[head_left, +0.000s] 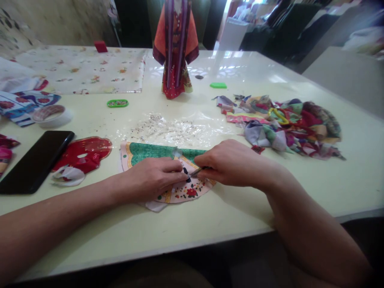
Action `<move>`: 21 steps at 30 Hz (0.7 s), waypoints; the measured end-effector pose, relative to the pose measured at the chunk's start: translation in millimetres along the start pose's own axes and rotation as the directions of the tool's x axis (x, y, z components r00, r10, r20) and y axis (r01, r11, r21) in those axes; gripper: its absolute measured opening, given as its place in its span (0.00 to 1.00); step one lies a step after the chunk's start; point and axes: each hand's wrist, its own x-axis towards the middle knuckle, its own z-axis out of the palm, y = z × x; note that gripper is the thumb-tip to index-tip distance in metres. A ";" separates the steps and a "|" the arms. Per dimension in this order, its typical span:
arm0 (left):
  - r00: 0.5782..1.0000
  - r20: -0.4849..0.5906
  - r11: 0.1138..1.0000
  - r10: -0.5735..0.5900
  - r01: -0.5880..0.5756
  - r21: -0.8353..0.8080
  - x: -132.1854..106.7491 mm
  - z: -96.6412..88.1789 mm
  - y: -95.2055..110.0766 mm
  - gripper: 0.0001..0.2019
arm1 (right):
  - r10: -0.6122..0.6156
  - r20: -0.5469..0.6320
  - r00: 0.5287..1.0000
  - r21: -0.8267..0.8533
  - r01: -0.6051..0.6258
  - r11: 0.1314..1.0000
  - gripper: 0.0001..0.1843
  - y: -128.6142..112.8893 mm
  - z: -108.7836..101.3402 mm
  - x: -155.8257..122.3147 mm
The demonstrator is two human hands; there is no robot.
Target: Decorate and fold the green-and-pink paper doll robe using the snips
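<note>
A fan-shaped printed paper piece (150,152), green with a flowered pink border, lies flat on the pale table (345,176) in front of me. My left hand (153,178) rests on it with fingers curled, pressing it down. My right hand (232,164) is closed on a thin metal tool (196,172), whose tip meets the paper between the two hands. Just beyond the paper lies a clear plastic sheet (180,130) strewn with tiny scraps.
A paper doll in an orange and red robe (176,48) stands at the back centre. A heap of coloured scraps (285,124) lies right. A black phone (34,160), a red cut-out (82,154), a tape roll (51,115) and a green tray (117,103) sit left.
</note>
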 end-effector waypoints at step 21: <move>0.999 0.008 0.999 0.039 -0.039 -0.021 1.1 -0.5 -1.3 0.12 | 0.013 -0.008 1.000 -0.038 -0.013 0.999 0.10 -4.4 -2.3 -0.8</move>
